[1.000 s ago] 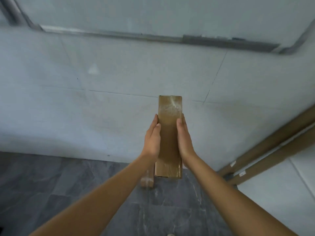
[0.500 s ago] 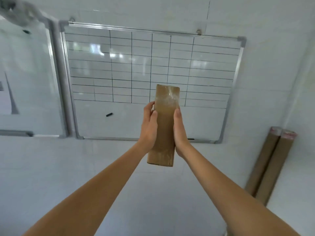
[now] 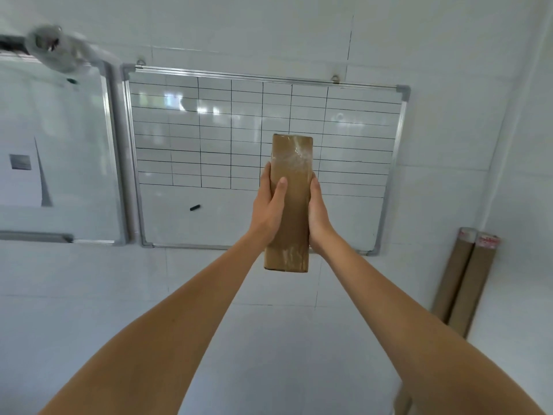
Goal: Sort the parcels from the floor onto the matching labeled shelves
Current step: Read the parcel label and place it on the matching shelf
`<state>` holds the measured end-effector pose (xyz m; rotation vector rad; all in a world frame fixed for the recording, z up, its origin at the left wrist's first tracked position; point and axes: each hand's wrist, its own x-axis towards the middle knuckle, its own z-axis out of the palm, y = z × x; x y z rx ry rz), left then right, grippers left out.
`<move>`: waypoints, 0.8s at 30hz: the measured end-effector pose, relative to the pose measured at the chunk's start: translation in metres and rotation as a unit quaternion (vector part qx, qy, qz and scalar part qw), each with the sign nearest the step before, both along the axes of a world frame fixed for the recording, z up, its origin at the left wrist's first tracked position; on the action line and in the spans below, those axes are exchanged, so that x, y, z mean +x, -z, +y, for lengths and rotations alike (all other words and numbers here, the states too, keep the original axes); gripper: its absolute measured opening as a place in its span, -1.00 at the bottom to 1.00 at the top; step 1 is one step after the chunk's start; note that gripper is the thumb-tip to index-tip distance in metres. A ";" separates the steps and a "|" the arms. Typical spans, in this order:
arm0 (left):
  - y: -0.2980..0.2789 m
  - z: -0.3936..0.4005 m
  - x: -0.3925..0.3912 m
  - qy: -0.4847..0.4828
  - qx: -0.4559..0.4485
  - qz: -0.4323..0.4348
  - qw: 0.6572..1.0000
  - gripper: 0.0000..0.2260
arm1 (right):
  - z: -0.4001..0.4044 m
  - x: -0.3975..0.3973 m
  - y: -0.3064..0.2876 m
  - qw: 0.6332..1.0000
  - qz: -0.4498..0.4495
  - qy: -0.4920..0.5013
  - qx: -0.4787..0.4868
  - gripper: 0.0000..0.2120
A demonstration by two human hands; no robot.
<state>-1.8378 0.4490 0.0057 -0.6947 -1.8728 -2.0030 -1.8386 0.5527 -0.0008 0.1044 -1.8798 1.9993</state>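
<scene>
A long narrow brown cardboard parcel (image 3: 291, 187), wrapped with clear tape near its top, stands upright in mid-air in front of the wall. My left hand (image 3: 269, 205) grips its left side with the thumb laid across the front face. My right hand (image 3: 317, 214) holds the right side, its fingers hidden behind the box. Both arms are stretched out forward. No shelf or label is in view.
A gridded whiteboard (image 3: 209, 139) hangs on the white tiled wall behind the parcel, with a plain whiteboard (image 3: 54, 151) to its left. Two brown cardboard tubes (image 3: 465, 280) lean in the right corner.
The view has risen from the floor and wall base up to the whiteboards. The parcel stays upright between both hands, and my left thumb now lies across its front.
</scene>
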 end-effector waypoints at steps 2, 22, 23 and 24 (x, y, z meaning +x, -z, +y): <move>0.000 0.000 0.003 -0.004 -0.002 0.008 1.000 -0.49 | 0.001 0.005 -0.002 1.000 -0.003 -0.017 -0.002 -0.39; -0.019 0.000 0.032 -0.028 -0.006 0.014 1.000 -0.35 | -0.016 0.031 -0.023 0.930 0.051 0.361 0.046 -0.52; -0.020 0.001 0.032 -0.029 0.011 0.006 0.999 -0.41 | -0.017 0.032 -0.023 0.927 0.060 0.367 0.057 -0.53; -0.021 0.000 0.033 -0.028 0.026 -0.006 0.999 -0.46 | -0.017 0.033 -0.022 0.926 0.073 0.364 0.066 -0.55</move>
